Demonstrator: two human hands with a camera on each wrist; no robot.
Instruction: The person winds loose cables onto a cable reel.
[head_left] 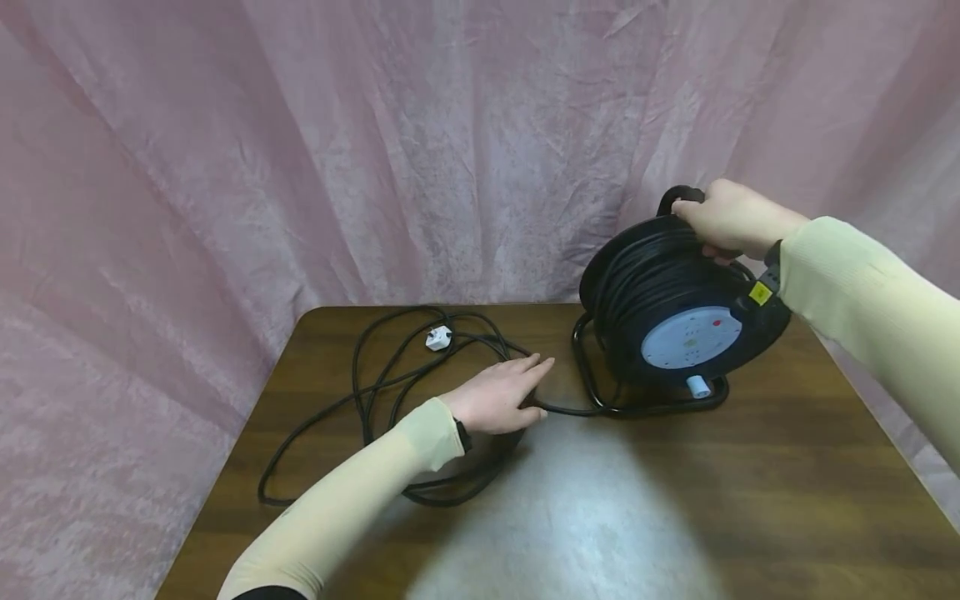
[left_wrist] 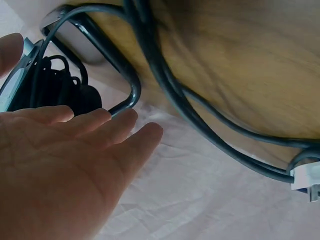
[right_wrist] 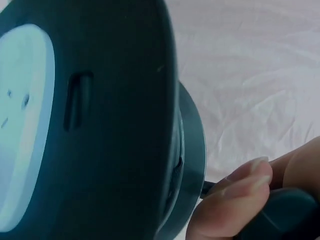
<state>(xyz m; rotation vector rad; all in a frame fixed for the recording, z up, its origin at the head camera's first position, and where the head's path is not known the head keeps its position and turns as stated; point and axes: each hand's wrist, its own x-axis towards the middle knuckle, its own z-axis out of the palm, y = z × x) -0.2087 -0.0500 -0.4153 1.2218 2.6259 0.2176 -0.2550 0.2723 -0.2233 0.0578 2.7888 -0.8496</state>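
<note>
Cable reel (head_left: 660, 283) sits far right, the right hand (head_left: 731, 218) gripping its handle (head_left: 670, 200). The left hand (head_left: 497, 397) stretches straight fingers over loose cable (head_left: 360, 392) at left.

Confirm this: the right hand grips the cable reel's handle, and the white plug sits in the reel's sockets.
No: the white plug isn't in the cable reel; the head view shows it among the loose cable loops. The right hand does grip the handle.

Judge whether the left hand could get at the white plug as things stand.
Probably yes: the left hand is near and appears to grip nothing, and the white plug lies uncovered in the head view, though loops of black cable lie around it.
</note>
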